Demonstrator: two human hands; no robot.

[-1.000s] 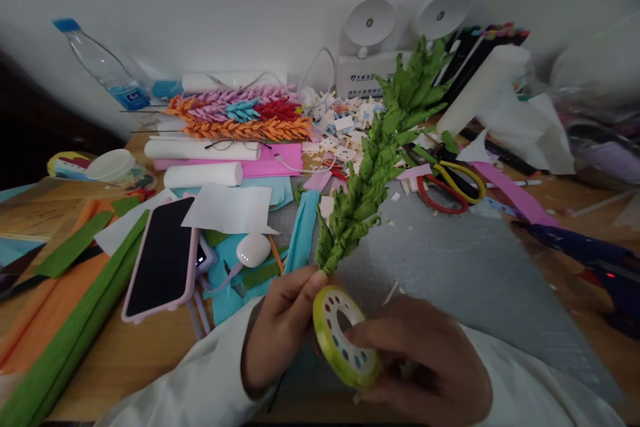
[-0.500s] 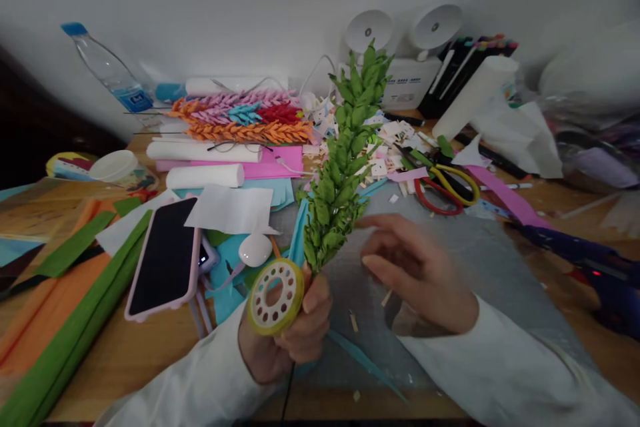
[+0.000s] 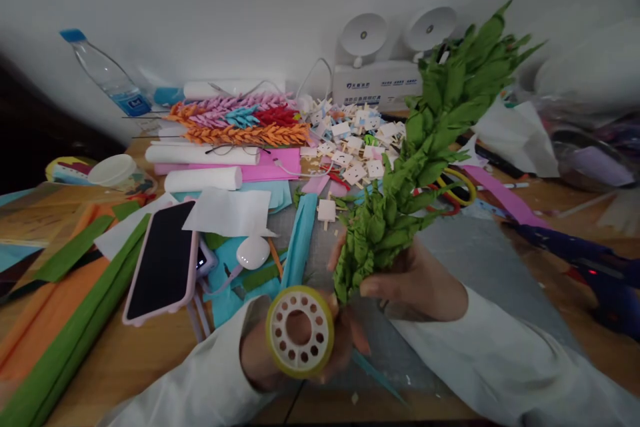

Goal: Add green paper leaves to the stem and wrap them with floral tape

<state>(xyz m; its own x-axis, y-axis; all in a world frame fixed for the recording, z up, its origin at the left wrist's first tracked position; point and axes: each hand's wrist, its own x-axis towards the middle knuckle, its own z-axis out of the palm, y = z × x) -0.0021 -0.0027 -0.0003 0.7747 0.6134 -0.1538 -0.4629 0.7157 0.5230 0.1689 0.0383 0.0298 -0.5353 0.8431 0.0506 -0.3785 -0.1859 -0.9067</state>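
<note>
Right hand point(image 3: 420, 280) pinches the base of the green crepe-paper leafy stalk point(image 3: 425, 147), which is raised over the grey cutting mat point(image 3: 475, 260). Left hand point(image 3: 280, 353) is curled round the yellow-green tape roll point(image 3: 300, 331). Stalk looks light, soft and crushable: grip the base, not the leaves.

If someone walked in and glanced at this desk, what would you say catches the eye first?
First, the tall green crepe-paper stalk leaning up to the right, its base gripped by the right hand. Just below it, the left hand holds a yellow-green tape roll facing the camera. Behind, near the wall, a bright pile of orange, pink, red and blue paper stalks lies on the cluttered desk.
</note>
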